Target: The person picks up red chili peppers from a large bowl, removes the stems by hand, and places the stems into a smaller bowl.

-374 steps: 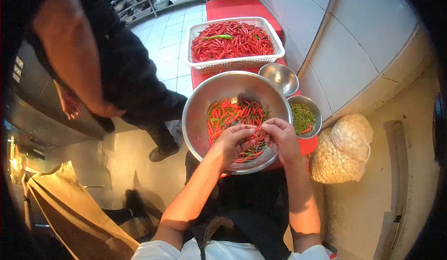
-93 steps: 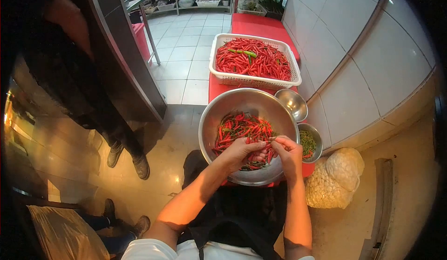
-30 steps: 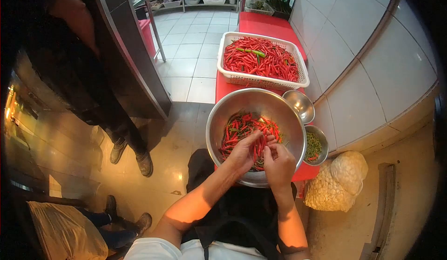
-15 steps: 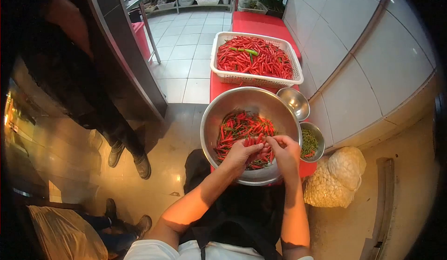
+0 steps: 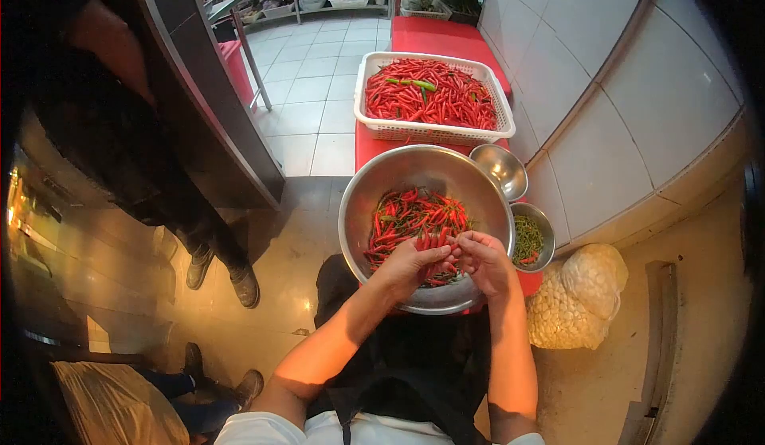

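Over a large steel bowl (image 5: 476,186) my left hand (image 5: 408,270) is closed around a few red chili peppers, their tips pointing up between the fingers. My right hand (image 5: 489,265) meets it at the fingertips, pinched at the end of the held peppers; what exactly lies in that pinch is too small to make out. Beneath both hands, a heap of red chilies with green stems (image 5: 406,215) covers the bottom of the bowl. To the right, a small steel bowl (image 5: 547,226) contains green stems (image 5: 526,242) and some red bits.
A white plastic basket (image 5: 362,98) full of red chilies stands behind the bowl on a red bench (image 5: 446,35). Another small steel bowl (image 5: 500,171) sits beside it near the tiled wall. A filled plastic bag (image 5: 578,297) lies at right. Two people's legs show at left.
The view has shifted slightly. My right hand's fingers have curled in a little at the peppers; my left hand keeps its hold.
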Demonstrator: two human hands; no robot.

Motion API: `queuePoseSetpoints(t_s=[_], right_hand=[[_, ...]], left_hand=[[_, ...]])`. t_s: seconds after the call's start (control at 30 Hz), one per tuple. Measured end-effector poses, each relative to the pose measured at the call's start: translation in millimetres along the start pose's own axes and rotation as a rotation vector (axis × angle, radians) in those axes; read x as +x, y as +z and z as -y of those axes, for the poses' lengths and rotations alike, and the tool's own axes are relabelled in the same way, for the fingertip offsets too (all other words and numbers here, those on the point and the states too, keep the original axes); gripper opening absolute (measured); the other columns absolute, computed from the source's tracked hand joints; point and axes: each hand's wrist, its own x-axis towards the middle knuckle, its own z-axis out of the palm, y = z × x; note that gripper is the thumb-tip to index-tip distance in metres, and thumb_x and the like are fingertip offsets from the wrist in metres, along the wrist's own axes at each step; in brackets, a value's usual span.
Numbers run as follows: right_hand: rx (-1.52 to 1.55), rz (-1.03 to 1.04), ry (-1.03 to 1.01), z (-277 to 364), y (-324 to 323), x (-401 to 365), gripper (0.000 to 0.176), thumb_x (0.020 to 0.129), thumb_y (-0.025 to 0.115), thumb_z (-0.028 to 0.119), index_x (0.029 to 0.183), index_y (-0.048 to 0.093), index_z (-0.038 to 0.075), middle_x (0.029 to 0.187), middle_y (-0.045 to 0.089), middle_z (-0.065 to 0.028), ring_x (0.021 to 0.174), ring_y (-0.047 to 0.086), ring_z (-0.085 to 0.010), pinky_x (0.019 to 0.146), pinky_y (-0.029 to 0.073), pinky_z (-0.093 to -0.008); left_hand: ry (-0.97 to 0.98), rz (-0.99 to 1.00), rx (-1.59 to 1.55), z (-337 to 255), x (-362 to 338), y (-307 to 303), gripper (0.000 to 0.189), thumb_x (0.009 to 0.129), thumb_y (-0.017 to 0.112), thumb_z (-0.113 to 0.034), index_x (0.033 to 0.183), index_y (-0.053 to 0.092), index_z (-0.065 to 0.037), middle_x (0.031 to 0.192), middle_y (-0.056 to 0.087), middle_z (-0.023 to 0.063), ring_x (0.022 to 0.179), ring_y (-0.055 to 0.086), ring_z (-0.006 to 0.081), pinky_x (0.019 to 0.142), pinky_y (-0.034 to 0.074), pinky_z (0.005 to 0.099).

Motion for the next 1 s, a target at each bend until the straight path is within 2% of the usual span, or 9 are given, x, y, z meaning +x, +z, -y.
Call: queuePoseSetpoints(t_s=[0.07,0.17,0.37,0.5,0.53,0.63,0.73,0.83,1.0], right_hand=[[0.213,0.069,0.037,-4,-2,0,0.014,0.094,0.065,0.014,0.101,0.066,0.001,0.084,0.068,-0.0046,0.064,0.058,-0.0062,0.055,0.041,-0.0179],[0.297,0.093,-0.012,-4,-4,-1,0.018,0.091,0.070,0.014,0.100,0.067,-0.001,0.082,0.067,-0.0027,0.064,0.054,-0.0048,0.056,0.041,-0.0194],[-0.634,-0.459,-0.398,0,4,4,0.029,0.089,0.072,0.014,0.112,0.068,-0.003,0.086,0.069,-0.0055,0.076,0.062,-0.0093,0.065,0.048,-0.0213],[-0.971,-0.269,-0.704,4,14,11,0.020,0.089,0.070,0.011,0.103,0.072,-0.003,0.093,0.068,-0.0079,0.076,0.066,-0.0109,0.066,0.051,-0.0232],[-0.708,-0.233,-0.399,10,30,4,0.017,0.089,0.070,0.010,0.098,0.072,-0.005,0.098,0.067,-0.0100,0.077,0.067,-0.0119,0.063,0.053,-0.0252],[-0.674,-0.048,-0.329,12,29,7,0.015,0.090,0.069,0.009,0.093,0.071,-0.005,0.098,0.067,-0.0102,0.076,0.067,-0.0136,0.061,0.054,-0.0264],[-0.598,-0.019,-0.248,17,33,4,0.012,0.089,0.069,0.007,0.091,0.071,-0.005,0.098,0.067,-0.0097,0.076,0.067,-0.0134,0.060,0.053,-0.0253],[-0.796,-0.021,-0.521,4,16,18,0.011,0.088,0.069,0.006,0.090,0.071,-0.005,0.103,0.067,-0.0091,0.078,0.066,-0.0127,0.063,0.052,-0.0245],[-0.773,-0.071,-0.427,6,17,12,0.012,0.087,0.070,0.006,0.090,0.071,-0.005,0.109,0.067,-0.0091,0.082,0.065,-0.0122,0.070,0.051,-0.0249]], left_hand=[[-0.011,0.041,-0.004,0,3,-5,0.026,0.094,0.067,-0.007,0.117,0.061,-0.001,0.106,0.069,0.0087,0.095,0.069,0.0144,0.082,0.059,0.0238],[-0.007,0.022,-0.008,-1,4,-6,0.026,0.094,0.066,-0.007,0.118,0.060,-0.001,0.107,0.069,0.0094,0.095,0.069,0.0148,0.082,0.059,0.0237],[-0.014,-0.039,0.024,-3,0,-2,0.025,0.095,0.065,-0.009,0.118,0.061,0.001,0.108,0.070,0.0109,0.093,0.069,0.0149,0.083,0.059,0.0249],[-0.042,-0.013,0.064,-1,0,1,0.023,0.095,0.064,-0.009,0.116,0.062,0.000,0.106,0.070,0.0108,0.093,0.069,0.0160,0.084,0.059,0.0269],[-0.061,0.010,0.072,3,2,-3,0.023,0.096,0.064,-0.009,0.116,0.062,0.000,0.106,0.070,0.0105,0.092,0.070,0.0162,0.084,0.059,0.0274],[-0.090,0.071,0.088,8,6,-13,0.022,0.097,0.062,-0.011,0.116,0.061,0.000,0.104,0.070,0.0097,0.092,0.070,0.0167,0.083,0.059,0.0283],[-0.080,0.104,0.062,7,5,-16,0.022,0.098,0.061,-0.013,0.116,0.061,-0.001,0.102,0.069,0.0086,0.091,0.070,0.0172,0.081,0.059,0.0284],[-0.075,0.079,0.011,4,3,-12,0.023,0.099,0.060,-0.014,0.118,0.060,-0.002,0.102,0.069,0.0078,0.089,0.070,0.0170,0.080,0.060,0.0285],[-0.104,-0.020,0.009,3,2,-8,0.025,0.100,0.060,-0.017,0.121,0.059,-0.003,0.104,0.068,0.0068,0.085,0.070,0.0154,0.078,0.060,0.0277]])
